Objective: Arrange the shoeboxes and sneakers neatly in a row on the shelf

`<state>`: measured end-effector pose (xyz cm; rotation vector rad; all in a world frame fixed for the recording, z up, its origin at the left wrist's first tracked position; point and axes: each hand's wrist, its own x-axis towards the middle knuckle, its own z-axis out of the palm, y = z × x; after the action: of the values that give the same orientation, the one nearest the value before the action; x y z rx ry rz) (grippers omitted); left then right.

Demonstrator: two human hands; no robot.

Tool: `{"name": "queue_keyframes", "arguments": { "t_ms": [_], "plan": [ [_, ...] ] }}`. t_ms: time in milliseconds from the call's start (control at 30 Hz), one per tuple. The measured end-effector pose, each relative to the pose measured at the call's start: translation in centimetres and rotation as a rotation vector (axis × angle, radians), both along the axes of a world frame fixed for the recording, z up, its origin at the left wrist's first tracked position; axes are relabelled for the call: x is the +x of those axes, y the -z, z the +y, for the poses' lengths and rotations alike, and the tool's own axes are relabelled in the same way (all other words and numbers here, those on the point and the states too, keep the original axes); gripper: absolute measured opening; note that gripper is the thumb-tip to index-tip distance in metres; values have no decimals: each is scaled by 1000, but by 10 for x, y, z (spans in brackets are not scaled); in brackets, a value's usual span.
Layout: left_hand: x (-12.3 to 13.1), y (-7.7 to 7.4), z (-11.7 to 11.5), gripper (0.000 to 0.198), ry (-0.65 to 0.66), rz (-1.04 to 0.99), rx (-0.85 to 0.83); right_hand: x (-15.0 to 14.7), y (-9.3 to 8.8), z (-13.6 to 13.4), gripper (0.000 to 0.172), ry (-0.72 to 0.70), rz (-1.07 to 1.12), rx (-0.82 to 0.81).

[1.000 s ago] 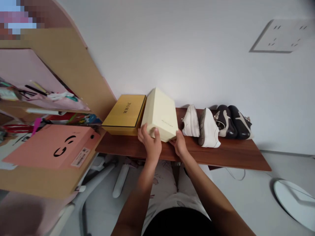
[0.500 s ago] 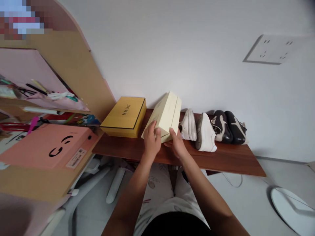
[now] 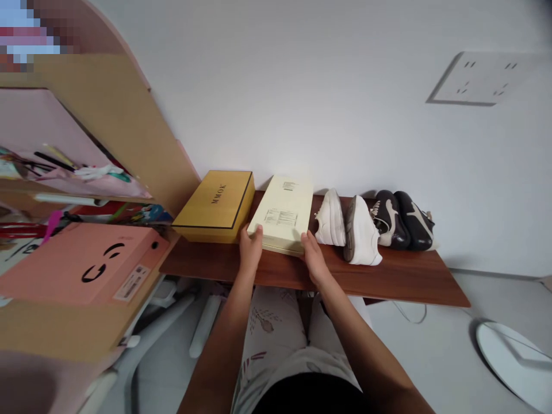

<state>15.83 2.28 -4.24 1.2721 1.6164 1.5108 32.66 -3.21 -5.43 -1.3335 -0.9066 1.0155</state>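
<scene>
1. Holding a cream box (image 3: 284,201) by its front corners, left of the middle of the wooden bench (image 3: 388,282), printed labels facing up; cannot tell whether resting fully on the wood.
2. Gripping the box's front left corner with the left hand (image 3: 250,247), thumb on the top face.
3. Gripping its front right corner with the right hand (image 3: 313,256), thumb up at the rim.
4. Just to the left, at the bench's left end: a yellow box (image 3: 215,201) with dark trim, lettered "MMOK".
5. Just to the right: a white shoe (image 3: 331,218), then a second white shoe (image 3: 364,233), tipped with sole facing left.
6. Near the bench's right end: a pair of black shoes (image 3: 414,224) with pale stripes, side by side.
7. Beyond the bench's left end: a pink box (image 3: 81,259) with black markings and a white label.
8. Above the bench's right end: a socket plate (image 3: 478,77) on the wall (image 3: 302,86).
</scene>
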Motion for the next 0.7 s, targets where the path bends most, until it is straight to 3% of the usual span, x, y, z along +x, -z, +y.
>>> {"name": "queue_keyframes", "arguments": {
  "t_ms": [133, 233, 300, 367, 400, 467, 500, 567, 633, 700],
  "plan": [
    [18, 5, -19, 51, 109, -89, -49, 4, -1, -6, 75, 32, -166, 7],
    [7, -2, -30, 48, 149, -48, -3, 6, -11, -24, 73, 81, -337, 57],
    [-24, -10, -26, 45, 23, 19, 78, -1, -26, -41, 71, 157, -474, 171],
    [-69, -18, -12, 48, -252, 45, 163, -20, -44, -53, 64, 147, -528, 319],
    [-93, -21, -1, 52, -398, 10, 171, -35, -53, -53, 59, 69, -502, 370],
    [-135, -25, 23, 56, -607, -99, 95, -73, -66, -40, 53, -146, -395, 395],
    [-151, -25, 34, 55, -601, -150, 36, -94, -70, -27, 54, -245, -335, 356],
    [-168, -23, 50, 48, -458, -275, -51, -134, -71, 9, 62, -319, -247, 214],
    [-172, -20, 57, 42, -323, -359, -85, -163, -67, 46, 75, -298, -197, 36],
    [-172, -17, 56, 40, -316, -374, -90, -180, -58, 72, 80, -268, -160, -119]
  ]
}}
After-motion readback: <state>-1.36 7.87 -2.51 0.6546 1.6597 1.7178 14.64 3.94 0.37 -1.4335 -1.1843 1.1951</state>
